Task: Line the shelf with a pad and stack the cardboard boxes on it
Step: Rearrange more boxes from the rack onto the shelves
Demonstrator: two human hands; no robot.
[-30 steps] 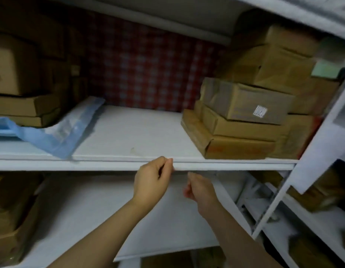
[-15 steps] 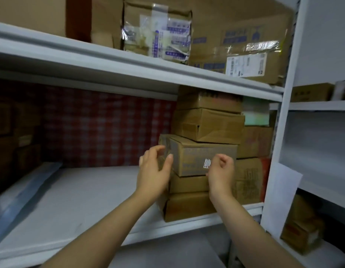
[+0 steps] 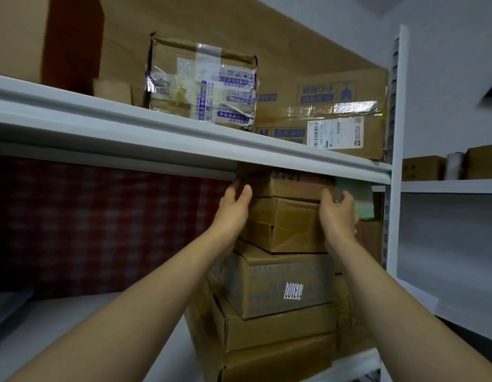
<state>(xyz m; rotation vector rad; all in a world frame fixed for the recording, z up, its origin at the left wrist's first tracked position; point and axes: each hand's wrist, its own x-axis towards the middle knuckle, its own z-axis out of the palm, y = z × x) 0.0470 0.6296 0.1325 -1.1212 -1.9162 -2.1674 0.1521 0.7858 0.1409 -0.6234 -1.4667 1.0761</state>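
Both hands have climbed the stack (image 3: 278,293) on the shelf (image 3: 82,321), left grip (image 3: 233,209) and right grip (image 3: 337,213) clasping the top box (image 3: 284,183); whether a pad lies underneath I cannot tell, so restacking seems unfinished.

A white metal shelving unit (image 3: 184,139) is seen from below, its thick upper board (image 3: 294,158) running across the view. A white perforated upright post (image 3: 394,150) closes its right side. Behind the lower level, a dim red and blue checked backing (image 3: 101,224) is hung. A pale grey wall (image 3: 446,86) is seen to the right, with a second white shelf (image 3: 449,186) set against it.
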